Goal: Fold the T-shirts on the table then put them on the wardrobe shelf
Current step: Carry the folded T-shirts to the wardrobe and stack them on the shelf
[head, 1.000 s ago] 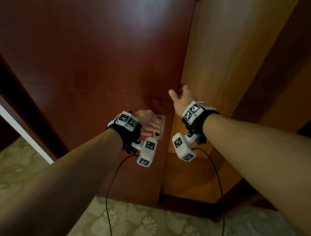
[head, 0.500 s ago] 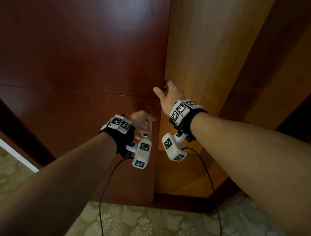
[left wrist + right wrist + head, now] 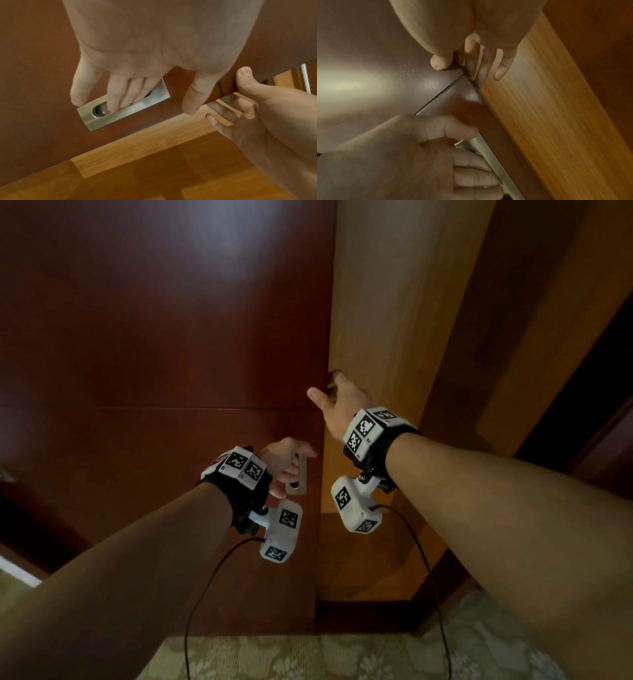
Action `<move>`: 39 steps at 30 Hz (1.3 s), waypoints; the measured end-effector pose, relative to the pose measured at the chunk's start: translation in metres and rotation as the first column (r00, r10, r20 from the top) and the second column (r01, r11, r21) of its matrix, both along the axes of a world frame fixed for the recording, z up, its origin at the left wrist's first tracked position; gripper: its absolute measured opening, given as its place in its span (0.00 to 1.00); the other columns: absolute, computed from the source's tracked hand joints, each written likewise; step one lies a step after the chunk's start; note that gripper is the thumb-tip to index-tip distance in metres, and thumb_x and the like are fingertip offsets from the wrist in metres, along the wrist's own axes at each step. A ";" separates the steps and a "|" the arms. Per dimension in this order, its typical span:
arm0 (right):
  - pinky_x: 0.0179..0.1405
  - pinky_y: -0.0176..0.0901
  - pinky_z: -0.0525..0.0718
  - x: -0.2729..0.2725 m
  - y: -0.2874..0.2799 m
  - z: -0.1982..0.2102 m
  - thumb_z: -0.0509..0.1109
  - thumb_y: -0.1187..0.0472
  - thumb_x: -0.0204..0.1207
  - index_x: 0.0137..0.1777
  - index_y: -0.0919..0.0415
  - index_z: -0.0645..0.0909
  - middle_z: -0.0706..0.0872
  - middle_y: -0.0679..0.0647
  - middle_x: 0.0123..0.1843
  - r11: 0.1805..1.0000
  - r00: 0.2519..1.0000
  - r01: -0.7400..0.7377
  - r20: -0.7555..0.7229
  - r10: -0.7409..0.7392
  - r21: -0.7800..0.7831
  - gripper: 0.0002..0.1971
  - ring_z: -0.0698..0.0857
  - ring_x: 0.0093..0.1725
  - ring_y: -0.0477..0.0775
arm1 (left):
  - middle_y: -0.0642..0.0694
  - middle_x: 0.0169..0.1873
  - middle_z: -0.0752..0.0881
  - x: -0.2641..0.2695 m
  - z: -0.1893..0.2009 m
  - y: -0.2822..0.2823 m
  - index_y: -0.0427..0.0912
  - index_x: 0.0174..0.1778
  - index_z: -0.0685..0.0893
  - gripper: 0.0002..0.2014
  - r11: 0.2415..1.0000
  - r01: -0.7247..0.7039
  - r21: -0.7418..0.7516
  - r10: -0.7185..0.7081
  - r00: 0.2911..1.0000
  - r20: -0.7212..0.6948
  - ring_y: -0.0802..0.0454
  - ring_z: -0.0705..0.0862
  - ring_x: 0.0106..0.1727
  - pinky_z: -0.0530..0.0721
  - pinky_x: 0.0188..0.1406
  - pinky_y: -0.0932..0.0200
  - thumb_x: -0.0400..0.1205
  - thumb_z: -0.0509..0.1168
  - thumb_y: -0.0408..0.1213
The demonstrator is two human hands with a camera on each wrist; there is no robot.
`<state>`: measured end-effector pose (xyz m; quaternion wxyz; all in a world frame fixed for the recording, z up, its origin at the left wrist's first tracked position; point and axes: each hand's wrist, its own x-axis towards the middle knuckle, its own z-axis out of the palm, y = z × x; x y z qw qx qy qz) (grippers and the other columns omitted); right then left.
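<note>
A dark red wardrobe door (image 3: 164, 337) fills the left of the head view. My left hand (image 3: 287, 463) has its fingers hooked into the door's recessed metal handle (image 3: 298, 481); the left wrist view shows the fingers (image 3: 120, 94) inside the handle (image 3: 137, 109). Higher up, my right hand (image 3: 339, 402) grips the door's right edge, thumb (image 3: 439, 62) on the front and fingers (image 3: 500, 67) behind it. No T-shirt is in view.
Right of the door edge stands a light wood inner panel of the wardrobe (image 3: 394, 337), with a darker wood panel (image 3: 531, 354) beyond it. Patterned beige carpet (image 3: 308, 659) lies below. Cables hang from both wrist cameras.
The door edge, with both hands still on it, has shifted left in the view, and more of the light wood inner panel shows.
</note>
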<state>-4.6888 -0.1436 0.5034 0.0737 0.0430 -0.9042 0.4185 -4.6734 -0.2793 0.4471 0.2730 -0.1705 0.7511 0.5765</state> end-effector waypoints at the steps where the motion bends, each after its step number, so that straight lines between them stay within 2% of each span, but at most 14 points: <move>1: 0.44 0.41 0.75 0.001 0.006 0.001 0.63 0.46 0.83 0.65 0.54 0.75 0.86 0.50 0.57 1.000 1.000 0.005 -0.005 -0.005 0.008 0.16 0.85 0.56 0.54 | 0.37 0.73 0.75 0.000 0.002 0.006 0.34 0.72 0.73 0.30 1.000 0.020 -0.007 -0.020 1.000 0.005 0.40 0.74 0.74 0.70 0.71 0.33 0.79 0.69 0.47; 6: 0.48 0.43 0.78 0.003 0.042 0.005 0.62 0.46 0.83 0.68 0.55 0.74 0.85 0.53 0.62 0.996 0.999 0.037 0.022 -0.039 0.085 0.19 0.84 0.61 0.57 | 0.37 0.73 0.75 -0.001 0.005 0.041 0.37 0.66 0.72 0.25 0.993 0.117 -0.023 -0.116 0.993 0.027 0.41 0.74 0.74 0.72 0.62 0.36 0.79 0.69 0.47; 10: 0.55 0.45 0.77 0.006 0.076 0.011 0.60 0.45 0.84 0.76 0.56 0.68 0.80 0.55 0.71 0.985 0.993 0.083 0.074 -0.095 0.149 0.24 0.80 0.68 0.59 | 0.38 0.73 0.75 -0.003 0.007 0.073 0.37 0.60 0.76 0.19 0.987 0.161 -0.025 -0.160 0.986 0.055 0.43 0.75 0.70 0.72 0.64 0.37 0.80 0.69 0.46; 14: 0.66 0.50 0.76 0.011 0.111 0.017 0.58 0.44 0.85 0.81 0.57 0.62 0.76 0.57 0.76 0.968 0.981 0.138 0.107 -0.163 0.210 0.29 0.76 0.73 0.62 | 0.36 0.75 0.73 -0.005 0.010 0.111 0.33 0.77 0.69 0.34 0.979 0.203 -0.024 -0.202 0.979 0.032 0.42 0.75 0.73 0.75 0.60 0.38 0.80 0.69 0.48; 19: 0.44 0.45 0.78 0.022 0.145 0.020 0.63 0.39 0.80 0.66 0.62 0.74 0.83 0.60 0.62 0.894 0.897 0.423 0.069 -0.436 0.150 0.28 0.84 0.58 0.62 | 0.36 0.74 0.75 -0.004 0.013 0.158 0.32 0.77 0.70 0.35 0.976 0.217 0.000 -0.217 0.976 0.023 0.41 0.75 0.73 0.72 0.71 0.33 0.78 0.69 0.47; 21: 0.40 0.42 0.82 0.022 0.158 0.022 0.66 0.34 0.75 0.56 0.60 0.81 0.88 0.56 0.51 0.916 0.916 0.390 0.067 -0.397 0.090 0.27 0.88 0.51 0.58 | 0.36 0.73 0.76 -0.002 0.014 0.175 0.33 0.77 0.71 0.35 0.972 0.233 0.008 -0.233 0.972 0.007 0.41 0.76 0.72 0.72 0.71 0.30 0.77 0.69 0.48; 23: 0.42 0.48 0.88 0.026 0.168 0.024 0.67 0.32 0.72 0.42 0.56 0.83 0.91 0.50 0.36 0.961 0.956 0.276 0.102 -0.275 0.002 0.25 0.91 0.39 0.51 | 0.36 0.74 0.75 0.000 0.014 0.193 0.34 0.78 0.69 0.36 0.966 0.255 0.031 -0.255 0.967 -0.002 0.40 0.75 0.73 0.72 0.71 0.29 0.76 0.69 0.47; 24: 0.45 0.51 0.90 0.028 0.171 0.025 0.67 0.31 0.71 0.39 0.56 0.83 0.91 0.49 0.33 0.972 0.968 0.234 0.104 -0.229 -0.033 0.25 0.91 0.35 0.49 | 0.36 0.75 0.74 0.001 0.014 0.200 0.34 0.79 0.68 0.37 0.962 0.268 0.049 -0.268 0.963 -0.002 0.39 0.74 0.74 0.71 0.71 0.28 0.76 0.69 0.46; 26: 0.47 0.55 0.90 0.028 0.177 0.029 0.66 0.31 0.71 0.40 0.58 0.83 0.91 0.51 0.34 0.979 0.978 0.199 0.077 -0.196 -0.035 0.28 0.91 0.35 0.48 | 0.36 0.74 0.74 0.002 0.012 0.215 0.34 0.78 0.69 0.37 0.951 0.298 0.084 -0.298 0.955 -0.015 0.38 0.74 0.73 0.70 0.72 0.28 0.75 0.69 0.45; 29: 0.46 0.59 0.90 0.023 0.186 0.035 0.63 0.29 0.73 0.44 0.65 0.84 0.92 0.61 0.42 0.976 0.977 0.212 0.022 -0.213 0.050 0.33 0.88 0.34 0.52 | 0.32 0.75 0.74 0.002 0.011 0.237 0.32 0.76 0.72 0.36 0.932 0.329 0.152 -0.323 0.944 -0.063 0.33 0.74 0.74 0.70 0.74 0.31 0.72 0.68 0.43; 31: 0.39 0.52 0.89 0.016 0.198 0.036 0.60 0.26 0.71 0.37 0.59 0.82 0.90 0.58 0.35 0.954 0.965 0.258 0.001 -0.261 0.154 0.32 0.87 0.31 0.53 | 0.27 0.75 0.73 0.003 0.016 0.253 0.27 0.75 0.72 0.27 0.918 0.337 0.207 -0.320 0.941 -0.114 0.29 0.73 0.75 0.77 0.70 0.37 0.80 0.63 0.35; 34: 0.25 0.39 0.72 0.009 0.217 0.032 0.59 0.25 0.70 0.31 0.54 0.69 0.78 0.50 0.26 0.912 0.937 0.346 -0.027 -0.349 0.218 0.30 0.81 0.28 0.54 | 0.26 0.75 0.72 0.001 0.017 0.277 0.24 0.75 0.70 0.21 0.910 0.348 0.225 -0.323 0.936 -0.140 0.29 0.72 0.76 0.79 0.56 0.48 0.85 0.56 0.26; 36: 0.23 0.38 0.66 0.006 0.230 0.030 0.60 0.27 0.73 0.31 0.54 0.67 0.76 0.51 0.26 0.892 0.919 0.393 -0.054 -0.391 0.222 0.29 0.79 0.28 0.53 | 0.27 0.75 0.73 -0.002 0.016 0.289 0.26 0.76 0.71 0.21 0.903 0.354 0.246 -0.327 0.934 -0.143 0.30 0.73 0.75 0.78 0.62 0.46 0.85 0.56 0.26; 39: 0.23 0.38 0.65 0.004 0.252 0.031 0.62 0.31 0.75 0.39 0.59 0.78 0.82 0.54 0.33 0.862 0.892 0.451 -0.088 -0.443 0.232 0.28 0.81 0.32 0.54 | 0.28 0.74 0.75 -0.003 0.018 0.308 0.28 0.75 0.72 0.21 0.901 0.347 0.259 -0.327 0.938 -0.119 0.31 0.75 0.74 0.76 0.70 0.40 0.85 0.57 0.30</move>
